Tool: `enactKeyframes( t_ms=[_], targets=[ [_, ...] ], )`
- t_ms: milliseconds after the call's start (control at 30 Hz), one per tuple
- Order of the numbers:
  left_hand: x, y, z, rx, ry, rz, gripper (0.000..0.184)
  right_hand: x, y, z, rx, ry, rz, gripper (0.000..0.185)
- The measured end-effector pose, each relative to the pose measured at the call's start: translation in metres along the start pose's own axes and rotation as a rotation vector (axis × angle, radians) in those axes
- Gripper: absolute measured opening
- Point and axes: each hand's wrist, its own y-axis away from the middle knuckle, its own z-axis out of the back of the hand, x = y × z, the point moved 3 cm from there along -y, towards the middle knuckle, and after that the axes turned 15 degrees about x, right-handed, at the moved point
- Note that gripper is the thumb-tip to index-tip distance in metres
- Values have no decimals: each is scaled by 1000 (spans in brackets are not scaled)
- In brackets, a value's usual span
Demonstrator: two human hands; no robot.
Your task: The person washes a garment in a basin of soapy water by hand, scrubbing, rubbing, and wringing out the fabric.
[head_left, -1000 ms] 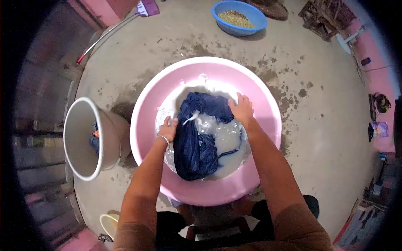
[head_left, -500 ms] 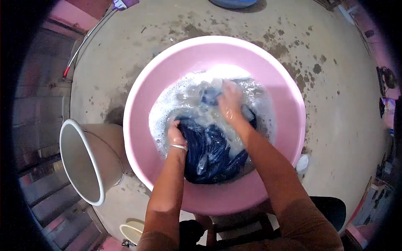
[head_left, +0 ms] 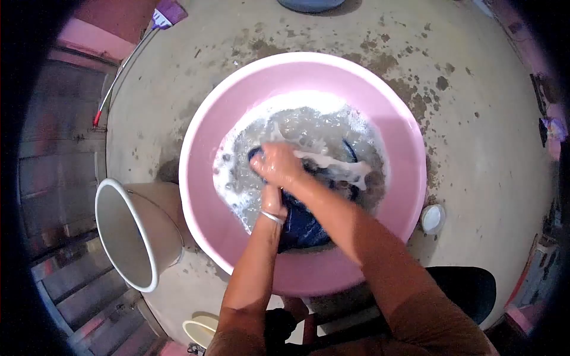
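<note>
A large pink basin (head_left: 303, 279) holds cloudy, foamy water with a dark blue cloth (head_left: 303, 228) partly under the surface. My right hand (head_left: 278, 165) is closed on a bunched part of the cloth, left of the basin's middle. Just below it, my left hand (head_left: 273, 200), with a light bangle at the wrist, touches the cloth; its fingers are mostly hidden by my right hand. Whitish suds (head_left: 335, 166) streak the water to the right of my hands.
A grey-white bucket (head_left: 148, 219) stands left of the basin. Farther out are a purple broom (head_left: 168, 13), a blue tub (head_left: 312, 5) at the top edge, a small white container (head_left: 433, 219) at the right, and a pale yellow bowl (head_left: 199, 333) at lower left.
My right hand has come left and down from the basin's far right side to meet my left hand, closing on the cloth. The cloth has been pulled together and lies lower in the water.
</note>
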Motion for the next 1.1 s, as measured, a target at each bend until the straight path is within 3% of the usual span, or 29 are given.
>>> enactKeyframes(
  t_ms=[33,67,100,167,200,233,300,333,367,433,467,500,567,633,667,700,800,867,900,933,967,1000,1033,1100],
  targets=[
    [-3,-4,8,-41,-58,48,30,-4,-14,19,128,136,-112,37],
    [-15,-8,12,16,-171,16,31,-12,-23,39,111,211,-135,37],
    [-42,-5,1,-95,-335,-25,32,-24,-27,54,91,284,-159,38],
    [-60,-20,33,-97,-339,-230,39,-65,-28,52,-198,393,-10,39],
    [-65,-10,29,-87,-308,-89,57,-76,-13,45,-160,469,98,48],
    [-46,-13,50,-75,-734,-134,70,-86,-1,36,-161,473,100,48],
    [-2,-9,76,39,-1467,-186,76,-104,5,6,119,819,155,50],
    [11,-6,83,86,-1494,-138,61,-118,-4,0,269,765,85,48],
    [1,-6,83,85,-1494,-135,61,-121,-11,0,271,763,85,48],
    [-35,-1,82,37,-1123,93,38,-134,-22,4,19,534,-319,41],
    [-46,5,82,-216,-996,145,24,-119,-25,20,130,197,-352,26],
    [-26,-20,144,-111,-1835,-37,30,-108,-20,17,139,191,-353,26],
    [-31,-8,98,-157,49,-10,45,-65,-2,13,-120,152,283,13],
    [-42,-5,56,47,235,-75,57,-10,40,-7,-36,135,605,10],
    [-45,0,43,72,221,39,63,10,64,-26,-14,162,611,10],
    [-40,4,33,410,459,50,63,25,78,-38,6,191,619,11],
    [-23,-10,47,250,243,-39,60,20,64,-44,-91,61,495,17],
    [-2,-2,58,63,35,-90,56,7,41,-29,-91,157,372,22],
    [-32,20,8,-91,-31,37,41,1,28,-13,-72,254,304,23],
    [-31,12,17,14,-162,88,36,-12,16,5,-57,330,227,27],
    [-35,6,30,116,-291,131,33,-12,12,39,138,501,17,29],
    [-56,11,18,183,-485,37,31,-40,-2,46,287,822,79,26],
    [-62,10,22,182,-741,-50,44,-43,7,68,373,839,-157,23],
    [-60,25,24,151,-867,168,61,-79,21,73,234,1120,-150,17]
  ],
)
